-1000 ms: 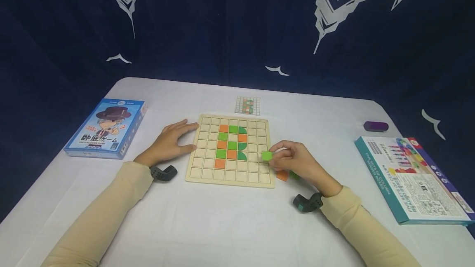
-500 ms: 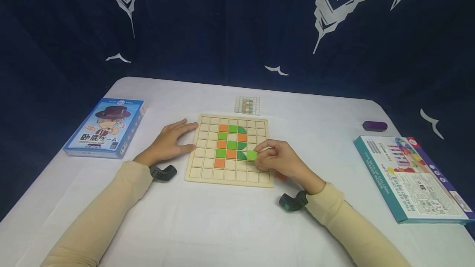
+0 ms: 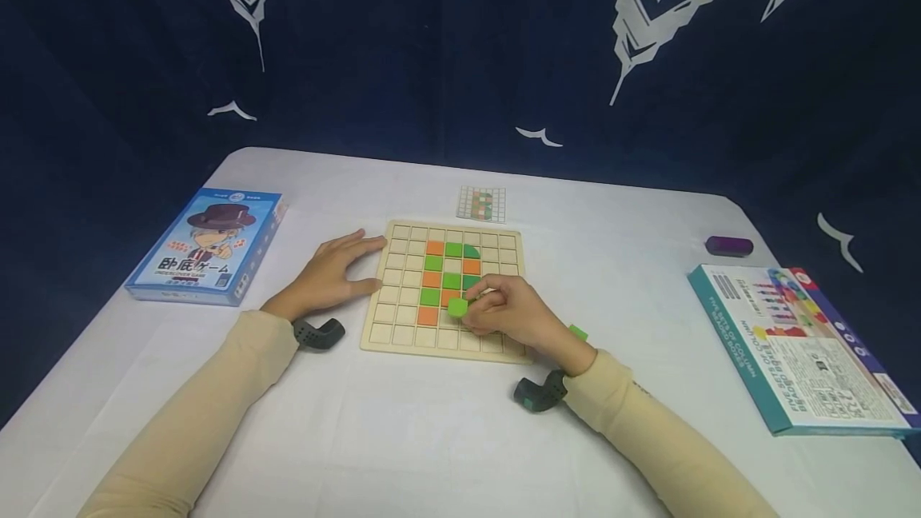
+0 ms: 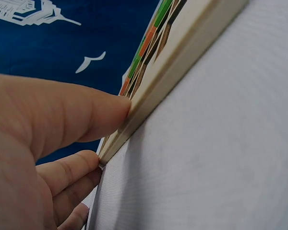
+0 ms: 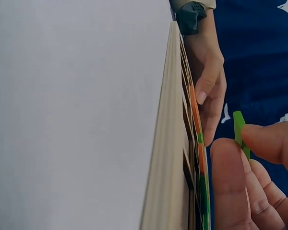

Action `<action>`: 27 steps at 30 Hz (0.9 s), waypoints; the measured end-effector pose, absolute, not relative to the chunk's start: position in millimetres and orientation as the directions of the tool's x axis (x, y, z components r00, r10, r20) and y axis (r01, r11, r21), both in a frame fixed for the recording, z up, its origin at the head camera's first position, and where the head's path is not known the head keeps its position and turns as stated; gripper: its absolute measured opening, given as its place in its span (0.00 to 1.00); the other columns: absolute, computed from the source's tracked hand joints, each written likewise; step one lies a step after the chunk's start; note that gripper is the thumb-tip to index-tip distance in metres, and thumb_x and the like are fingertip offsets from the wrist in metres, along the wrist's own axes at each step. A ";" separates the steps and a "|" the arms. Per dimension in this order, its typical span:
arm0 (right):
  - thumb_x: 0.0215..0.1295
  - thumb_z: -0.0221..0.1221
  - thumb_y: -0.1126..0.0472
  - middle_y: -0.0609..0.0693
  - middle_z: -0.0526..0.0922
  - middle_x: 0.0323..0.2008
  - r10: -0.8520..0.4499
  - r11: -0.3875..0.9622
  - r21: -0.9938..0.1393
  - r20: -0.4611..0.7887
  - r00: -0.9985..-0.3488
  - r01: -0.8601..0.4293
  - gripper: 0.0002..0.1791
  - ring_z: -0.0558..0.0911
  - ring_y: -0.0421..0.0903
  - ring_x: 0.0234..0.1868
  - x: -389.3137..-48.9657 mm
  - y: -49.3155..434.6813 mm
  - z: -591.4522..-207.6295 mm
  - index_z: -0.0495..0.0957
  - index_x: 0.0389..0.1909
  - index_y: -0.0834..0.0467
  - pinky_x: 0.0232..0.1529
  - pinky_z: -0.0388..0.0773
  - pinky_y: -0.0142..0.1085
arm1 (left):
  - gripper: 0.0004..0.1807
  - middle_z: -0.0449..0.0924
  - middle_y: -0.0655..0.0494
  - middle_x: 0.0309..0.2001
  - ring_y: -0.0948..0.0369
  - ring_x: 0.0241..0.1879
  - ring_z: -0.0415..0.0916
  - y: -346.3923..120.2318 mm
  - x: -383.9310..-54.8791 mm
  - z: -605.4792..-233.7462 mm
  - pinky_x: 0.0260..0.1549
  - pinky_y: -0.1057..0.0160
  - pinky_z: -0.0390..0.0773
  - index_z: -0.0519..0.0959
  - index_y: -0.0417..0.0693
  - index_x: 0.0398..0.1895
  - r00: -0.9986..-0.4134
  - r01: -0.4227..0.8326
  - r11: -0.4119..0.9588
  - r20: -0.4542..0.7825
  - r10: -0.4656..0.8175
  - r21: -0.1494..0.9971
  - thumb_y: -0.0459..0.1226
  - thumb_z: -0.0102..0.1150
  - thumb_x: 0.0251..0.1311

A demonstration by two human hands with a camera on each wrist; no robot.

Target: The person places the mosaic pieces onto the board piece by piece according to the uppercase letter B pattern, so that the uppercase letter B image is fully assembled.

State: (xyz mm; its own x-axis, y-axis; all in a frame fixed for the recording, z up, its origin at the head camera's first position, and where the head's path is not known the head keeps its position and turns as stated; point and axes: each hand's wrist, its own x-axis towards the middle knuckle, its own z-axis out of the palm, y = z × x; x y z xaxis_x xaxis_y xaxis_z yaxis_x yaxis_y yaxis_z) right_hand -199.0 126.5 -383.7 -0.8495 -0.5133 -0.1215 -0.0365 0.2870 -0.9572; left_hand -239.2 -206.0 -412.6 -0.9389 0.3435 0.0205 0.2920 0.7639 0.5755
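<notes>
My right hand (image 3: 512, 312) pinches a light green square tile (image 3: 457, 308) between thumb and fingertips. The tile hangs close over the wooden grid board (image 3: 403, 335), by the lower rows of its pattern. In the right wrist view the pinched tile appears edge-on, apart from the board. Orange, light green and dark green pieces fill several cells in the board's middle columns; some are hidden behind my right hand. My left hand (image 3: 331, 274) rests at the board's left edge with fingers extended. In the left wrist view its thumb and fingertips (image 4: 119, 115) touch that edge.
A small pattern card (image 3: 481, 205) lies behind the board. One green piece (image 3: 578, 332) shows behind my right wrist. A blue game box (image 3: 205, 246) stands left, a teal-edged box (image 3: 806, 350) right, with a purple cylindrical object (image 3: 729, 245) behind it.
My right hand has carried the green tile leftward from the board's right edge to over its lower middle. The left hand stays at the left edge.
</notes>
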 end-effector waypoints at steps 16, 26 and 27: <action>0.63 0.70 0.72 0.51 0.87 0.34 -0.586 0.359 -0.928 -0.142 -0.797 -0.098 0.13 0.84 0.40 0.27 -191.1 100.5 -384.2 0.82 0.47 0.70 0.32 0.86 0.31 | 0.40 0.62 0.41 0.83 0.40 0.85 0.48 -206.7 -240.2 -413.5 0.83 0.36 0.43 0.67 0.43 0.82 -0.935 0.303 0.759 0.026 0.354 0.576 0.44 0.66 0.68; 0.60 0.75 0.68 0.43 0.84 0.28 -0.612 0.479 -0.838 -0.108 -0.783 -0.259 0.10 0.79 0.35 0.23 -190.1 93.1 -382.4 0.85 0.41 0.62 0.29 0.78 0.27 | 0.41 0.63 0.41 0.82 0.41 0.85 0.49 -206.4 -239.7 -413.8 0.83 0.36 0.43 0.67 0.43 0.82 -0.937 0.297 0.760 0.024 0.348 0.577 0.45 0.66 0.68; 0.59 0.75 0.68 0.43 0.84 0.28 -0.614 0.487 -0.831 -0.106 -0.782 -0.270 0.10 0.78 0.35 0.23 -190.1 92.0 -382.3 0.85 0.40 0.62 0.29 0.77 0.27 | 0.41 0.63 0.41 0.83 0.41 0.85 0.48 -206.4 -239.6 -413.8 0.83 0.36 0.43 0.67 0.43 0.82 -0.938 0.296 0.761 0.023 0.347 0.578 0.45 0.66 0.68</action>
